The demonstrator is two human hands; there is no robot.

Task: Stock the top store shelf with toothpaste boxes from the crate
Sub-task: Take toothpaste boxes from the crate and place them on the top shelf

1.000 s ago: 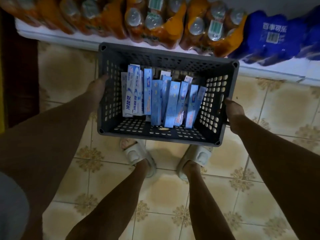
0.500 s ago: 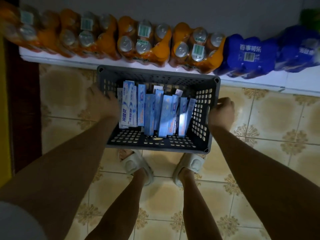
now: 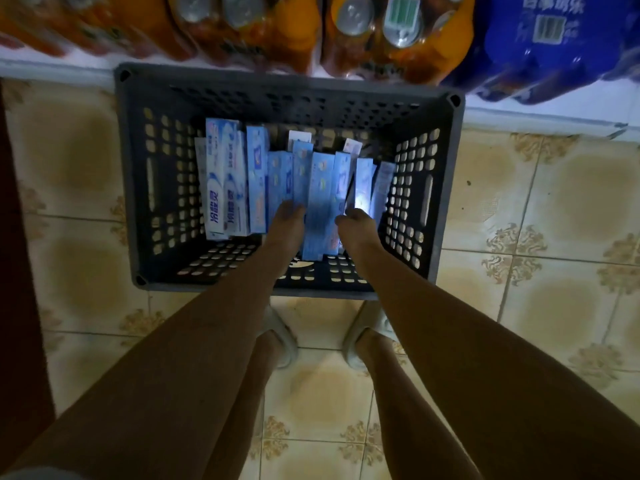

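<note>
A dark grey perforated crate (image 3: 138, 188) stands on the tiled floor against the shelf base. Inside it, several blue and white toothpaste boxes (image 3: 239, 181) stand on end in a row. Both my hands reach down into the crate. My left hand (image 3: 285, 225) has its fingertips on the middle boxes. My right hand (image 3: 356, 228) is curled at the boxes just to the right. A blurred blue box (image 3: 319, 216) sits between the two hands. The fingers are partly hidden among the boxes, so the grip is unclear. No top shelf is in view.
Shrink-wrapped packs of orange drink cans (image 3: 388, 32) and blue packs (image 3: 540, 43) fill the low white shelf (image 3: 554, 112) behind the crate. My feet in pale slippers (image 3: 367, 327) stand just in front of the crate. A dark panel (image 3: 17, 271) runs down the left.
Both hands left the crate's outer sides and went inside among the boxes. The crate now rests on the floor, and the view has dropped closer to it.
</note>
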